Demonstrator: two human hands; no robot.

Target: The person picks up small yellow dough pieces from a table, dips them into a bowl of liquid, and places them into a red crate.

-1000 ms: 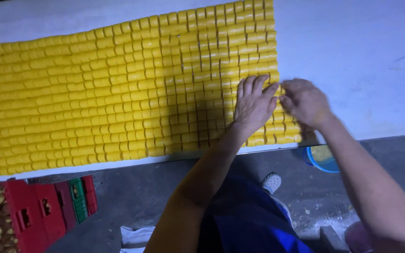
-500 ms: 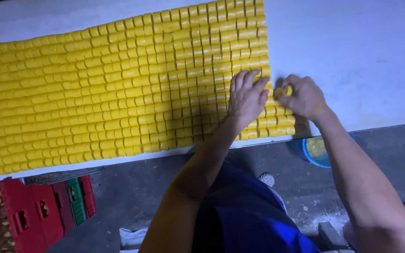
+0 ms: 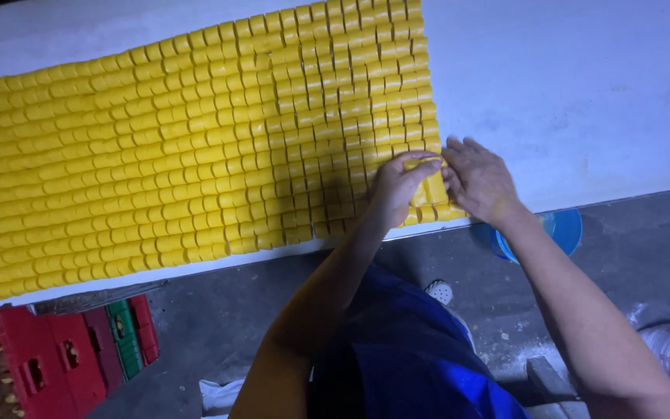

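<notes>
A wide sheet of small yellow blocks (image 3: 195,155), cut into a grid, covers the white table (image 3: 583,93). My left hand (image 3: 401,186) and my right hand (image 3: 478,178) meet at the sheet's near right corner. Both pinch the same yellow block (image 3: 428,167), fingers curled around it, with the left thumb and fingers on its top edge. Several blocks (image 3: 436,209) lie under and beside the hands along the table's front edge.
A blue bucket (image 3: 560,229) stands on the grey floor under the table edge at right. Red and green plastic crates (image 3: 79,349) sit at the lower left. A white shoe (image 3: 440,291) shows below the blue clothing (image 3: 420,357).
The left hand lay flat on the blocks and has now curled its fingers onto one block. The right hand stays at the same corner. The view has shifted slightly.
</notes>
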